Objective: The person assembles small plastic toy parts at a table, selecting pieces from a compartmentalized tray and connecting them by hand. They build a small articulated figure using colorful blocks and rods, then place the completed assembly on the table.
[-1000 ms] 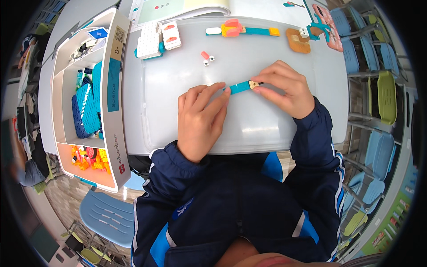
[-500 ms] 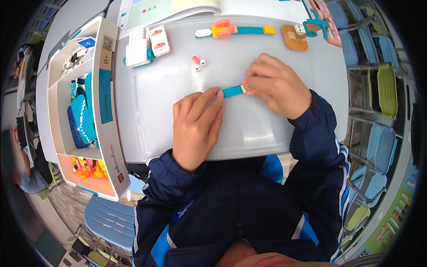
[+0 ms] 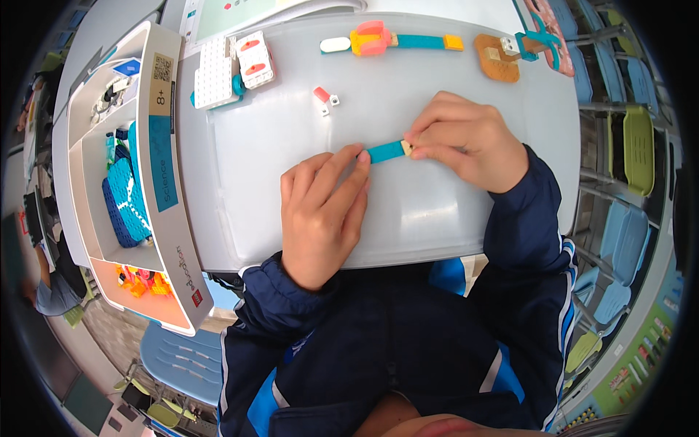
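Over the middle of the tray lies a long flat teal building plate (image 3: 386, 151), slightly slanted. Its left end is pinched between the fingertips of my left hand (image 3: 320, 211). At its right end sits a small tan piece (image 3: 407, 147), and my right hand (image 3: 470, 142) has thumb and forefinger closed on that piece. Beyond my hands lie a small coral piece (image 3: 322, 94) and two little white pieces, one of them a white cube (image 3: 325, 111). Farther back is a built strip (image 3: 429, 42) in teal with yellow, coral and white parts.
At the left stands a white sorting box (image 3: 164, 211) with teal, white and orange bricks in compartments. A white brick assembly (image 3: 217, 76) rests on the tray's far left, a brown plate (image 3: 496, 60) on its far right. An open booklet (image 3: 255, 16) lies behind the grey tray (image 3: 291, 131).
My right hand has shifted slightly right, its fingers still at the tan piece. My left hand keeps its hold on the teal plate. The whole view has moved a little.
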A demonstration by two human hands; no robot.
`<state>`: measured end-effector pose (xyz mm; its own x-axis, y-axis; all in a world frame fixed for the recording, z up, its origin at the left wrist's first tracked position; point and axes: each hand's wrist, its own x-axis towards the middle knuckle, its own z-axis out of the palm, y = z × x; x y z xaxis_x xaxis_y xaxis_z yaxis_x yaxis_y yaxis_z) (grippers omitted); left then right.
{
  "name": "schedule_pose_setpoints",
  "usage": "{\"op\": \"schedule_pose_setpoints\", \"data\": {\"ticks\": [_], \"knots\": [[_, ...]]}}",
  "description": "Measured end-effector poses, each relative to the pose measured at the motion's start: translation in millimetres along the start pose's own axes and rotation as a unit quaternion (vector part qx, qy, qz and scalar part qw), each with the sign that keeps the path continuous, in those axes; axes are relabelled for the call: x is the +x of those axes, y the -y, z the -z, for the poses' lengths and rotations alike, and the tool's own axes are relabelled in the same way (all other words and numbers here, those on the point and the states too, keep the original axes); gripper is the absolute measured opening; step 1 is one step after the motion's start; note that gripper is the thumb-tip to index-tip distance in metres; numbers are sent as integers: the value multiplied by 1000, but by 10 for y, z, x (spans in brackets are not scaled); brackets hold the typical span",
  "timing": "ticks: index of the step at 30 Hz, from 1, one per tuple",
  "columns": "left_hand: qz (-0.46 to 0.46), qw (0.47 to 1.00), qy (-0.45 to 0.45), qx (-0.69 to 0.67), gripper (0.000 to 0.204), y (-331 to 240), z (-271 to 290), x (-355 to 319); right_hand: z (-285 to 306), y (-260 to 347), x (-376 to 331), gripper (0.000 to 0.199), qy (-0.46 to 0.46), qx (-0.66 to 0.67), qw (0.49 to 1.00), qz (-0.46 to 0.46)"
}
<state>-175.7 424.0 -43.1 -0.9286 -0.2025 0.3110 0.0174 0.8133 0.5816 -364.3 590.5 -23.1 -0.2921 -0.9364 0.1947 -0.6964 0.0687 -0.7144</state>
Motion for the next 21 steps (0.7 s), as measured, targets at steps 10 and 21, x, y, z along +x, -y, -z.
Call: {"op": "schedule_pose_setpoints", "data": {"ticks": [10, 21], "knots": [[-5, 1000, 6, 12, 36, 24, -13, -4, 14, -72, 0, 13, -2, 5, 1000, 5], [-22, 999, 8, 27, 37, 26, -53, -43, -70, 184, 86, 14, 14, -168, 986, -3]]}}
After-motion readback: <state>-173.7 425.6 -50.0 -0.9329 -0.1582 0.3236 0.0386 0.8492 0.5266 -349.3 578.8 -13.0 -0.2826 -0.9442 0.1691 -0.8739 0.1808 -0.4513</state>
